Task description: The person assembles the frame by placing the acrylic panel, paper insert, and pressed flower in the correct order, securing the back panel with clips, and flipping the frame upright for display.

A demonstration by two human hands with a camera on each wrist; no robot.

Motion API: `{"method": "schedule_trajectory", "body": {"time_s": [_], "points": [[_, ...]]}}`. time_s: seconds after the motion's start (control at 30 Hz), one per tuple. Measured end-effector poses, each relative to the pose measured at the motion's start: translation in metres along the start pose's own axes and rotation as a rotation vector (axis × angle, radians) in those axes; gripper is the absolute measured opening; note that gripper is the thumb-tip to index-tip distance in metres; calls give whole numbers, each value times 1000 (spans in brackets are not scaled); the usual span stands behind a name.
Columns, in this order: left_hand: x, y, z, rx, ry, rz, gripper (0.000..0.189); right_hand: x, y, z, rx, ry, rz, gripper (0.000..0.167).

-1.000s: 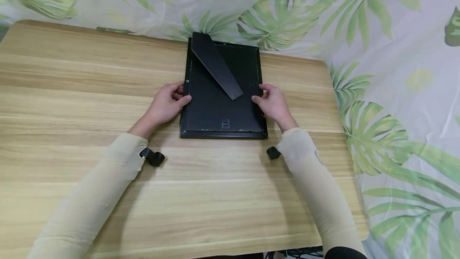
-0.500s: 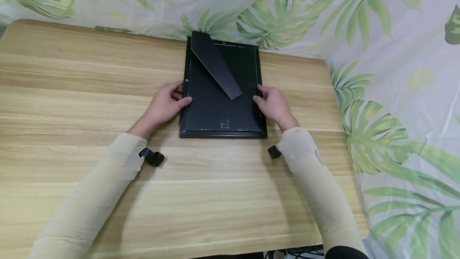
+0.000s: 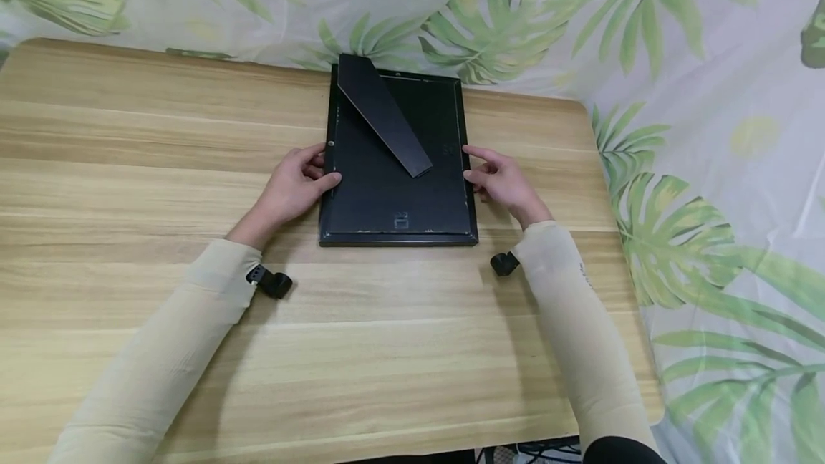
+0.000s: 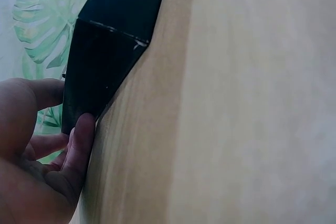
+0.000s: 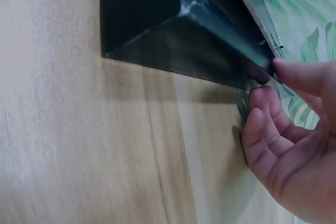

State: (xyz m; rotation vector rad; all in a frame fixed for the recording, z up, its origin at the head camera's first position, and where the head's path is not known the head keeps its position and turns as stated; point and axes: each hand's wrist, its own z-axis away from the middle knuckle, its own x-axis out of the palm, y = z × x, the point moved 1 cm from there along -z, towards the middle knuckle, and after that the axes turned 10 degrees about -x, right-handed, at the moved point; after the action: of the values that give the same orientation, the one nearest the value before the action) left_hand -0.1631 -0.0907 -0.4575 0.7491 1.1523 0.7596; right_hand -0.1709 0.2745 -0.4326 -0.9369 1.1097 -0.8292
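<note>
A black picture frame (image 3: 387, 199) lies face down on the wooden table, its back panel facing up. Its easel stand (image 3: 384, 117) slants across the upper part of the back. My left hand (image 3: 298, 185) grips the left edge, thumb over the back; in the left wrist view, fingers (image 4: 81, 140) sit around the frame's side (image 4: 100, 72). My right hand (image 3: 505, 179) is at the right edge, thumb and index fingertips right at the side. In the right wrist view its thumb meets the frame's upper rim (image 5: 226, 35), while the other fingers (image 5: 262, 124) are loosely bent below.
The wooden table (image 3: 161, 127) extends widely to the left and in front of the frame. A leaf-patterned curtain (image 3: 515, 13) hangs along the back and right table edges. Cables (image 3: 541, 451) show below the front edge.
My right hand has slid outward to the right, its thumb coming off the back panel to the side edge. My left hand keeps its grip.
</note>
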Motion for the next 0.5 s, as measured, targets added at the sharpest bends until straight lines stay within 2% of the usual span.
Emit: {"method": "schedule_trajectory", "body": {"time_s": [0.2,0.5], "points": [[0,0,1,-3,11,-3,64,1,1,-3,-16,12,0,51],[0,1,-1,4,-29,-11,68,-2,3,-3,-16,2,-2,52]]}}
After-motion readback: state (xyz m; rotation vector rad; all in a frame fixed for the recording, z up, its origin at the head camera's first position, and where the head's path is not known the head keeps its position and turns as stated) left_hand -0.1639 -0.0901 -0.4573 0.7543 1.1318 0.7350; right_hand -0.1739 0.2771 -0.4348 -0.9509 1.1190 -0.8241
